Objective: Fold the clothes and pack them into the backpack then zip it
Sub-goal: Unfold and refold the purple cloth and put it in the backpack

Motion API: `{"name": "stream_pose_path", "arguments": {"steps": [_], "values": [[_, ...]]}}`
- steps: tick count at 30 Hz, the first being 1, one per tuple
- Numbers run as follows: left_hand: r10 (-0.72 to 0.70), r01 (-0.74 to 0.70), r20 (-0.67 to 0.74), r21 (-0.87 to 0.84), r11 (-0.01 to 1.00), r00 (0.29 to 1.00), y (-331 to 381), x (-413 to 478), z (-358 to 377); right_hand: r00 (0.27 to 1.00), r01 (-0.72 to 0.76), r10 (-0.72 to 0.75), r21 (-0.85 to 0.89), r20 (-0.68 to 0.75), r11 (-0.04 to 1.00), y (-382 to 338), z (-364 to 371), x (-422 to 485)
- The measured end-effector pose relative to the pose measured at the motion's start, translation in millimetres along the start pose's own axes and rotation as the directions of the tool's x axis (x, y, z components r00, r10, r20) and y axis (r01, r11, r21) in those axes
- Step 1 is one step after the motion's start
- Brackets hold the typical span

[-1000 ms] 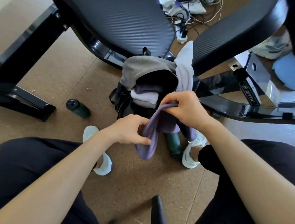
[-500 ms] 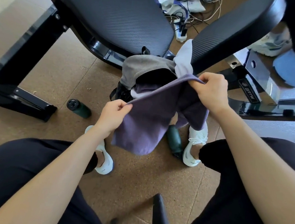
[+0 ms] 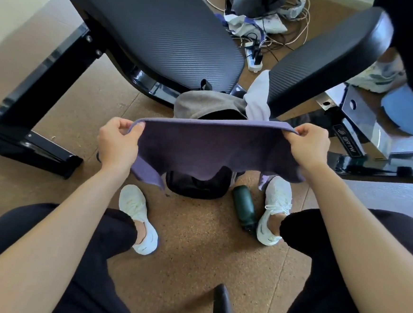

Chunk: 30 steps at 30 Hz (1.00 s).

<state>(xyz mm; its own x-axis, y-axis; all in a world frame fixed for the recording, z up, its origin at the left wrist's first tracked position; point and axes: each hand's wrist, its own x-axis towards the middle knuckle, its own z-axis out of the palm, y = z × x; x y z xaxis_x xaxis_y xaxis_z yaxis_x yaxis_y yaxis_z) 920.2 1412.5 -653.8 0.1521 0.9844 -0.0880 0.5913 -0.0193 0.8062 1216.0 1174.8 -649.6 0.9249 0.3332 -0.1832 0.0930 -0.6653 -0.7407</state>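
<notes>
A purple garment (image 3: 211, 149) hangs spread wide in the air in front of me. My left hand (image 3: 117, 142) pinches its upper left corner and my right hand (image 3: 310, 147) pinches its upper right corner, holding the top edge taut. Behind and below it stands the black backpack (image 3: 195, 188) on the floor, mostly hidden by the cloth. A grey garment (image 3: 199, 104) and a white one (image 3: 258, 98) stick out of the backpack's top.
Two black padded bench pads (image 3: 160, 34) (image 3: 324, 64) rise behind the backpack on black metal frames (image 3: 30, 117). A dark green bottle (image 3: 244, 208) lies between my white shoes (image 3: 139, 217). Cables and a power strip (image 3: 254, 58) lie on the cork floor beyond.
My hands moved apart and up, pulling the bunched purple garment out of the backpack's mouth and stretching it flat between them.
</notes>
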Motion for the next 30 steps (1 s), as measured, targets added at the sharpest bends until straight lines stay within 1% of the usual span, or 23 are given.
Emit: {"name": "stream_pose_path", "arguments": {"steps": [2,5,7,8,10,11,12,14,17,19,21,23,27,30], "values": [[-0.083,0.083,0.001,-0.012,0.997,0.997,-1,-1,3,0.996,-0.087,0.084,0.106,0.034,0.991,0,3,-1],[-0.255,0.26,0.078,-0.068,0.963,0.964,-5,-8,18,0.982,-0.179,0.159,0.219,0.105,0.959,-2,11,-4],[-0.385,0.421,0.202,-0.189,0.887,0.901,-8,-10,28,0.953,-0.277,0.223,0.286,0.206,0.918,-10,18,-7],[-0.437,0.499,0.276,-0.226,0.837,0.856,-8,-12,32,0.926,-0.332,0.256,0.277,0.279,0.901,-13,23,-11],[-0.487,0.61,0.423,-0.227,0.759,0.764,-7,-16,38,0.861,-0.421,0.303,0.237,0.41,0.876,-20,35,-19],[-0.492,0.636,0.473,-0.211,0.742,0.731,-5,-19,42,0.831,-0.451,0.305,0.244,0.465,0.858,-22,43,-24],[-0.478,0.647,0.514,-0.213,0.732,0.712,-3,-23,47,0.802,-0.479,0.298,0.26,0.517,0.838,-24,50,-29],[-0.417,0.644,0.586,-0.247,0.724,0.694,3,-31,58,0.749,-0.536,0.29,0.289,0.596,0.793,-27,60,-36],[-0.306,0.618,0.687,-0.265,0.74,0.66,14,-43,72,0.673,-0.594,0.243,0.315,0.698,0.74,-32,71,-44],[-0.247,0.582,0.726,-0.251,0.773,0.642,19,-50,79,0.629,-0.596,0.171,0.329,0.758,0.732,-33,77,-49],[-0.189,0.523,0.739,-0.249,0.815,0.646,25,-56,82,0.599,-0.585,0.117,0.333,0.792,0.74,-33,81,-52],[-0.17,0.507,0.743,-0.254,0.824,0.647,29,-59,84,0.586,-0.578,0.083,0.343,0.806,0.741,-35,85,-54],[-0.156,0.516,0.787,-0.228,0.825,0.597,29,-63,84,0.564,-0.591,0.059,0.353,0.824,0.725,-38,92,-57],[-0.156,0.535,0.8,-0.229,0.813,0.579,28,-63,82,0.572,-0.569,0.045,0.357,0.819,0.741,-40,94,-57]]}}
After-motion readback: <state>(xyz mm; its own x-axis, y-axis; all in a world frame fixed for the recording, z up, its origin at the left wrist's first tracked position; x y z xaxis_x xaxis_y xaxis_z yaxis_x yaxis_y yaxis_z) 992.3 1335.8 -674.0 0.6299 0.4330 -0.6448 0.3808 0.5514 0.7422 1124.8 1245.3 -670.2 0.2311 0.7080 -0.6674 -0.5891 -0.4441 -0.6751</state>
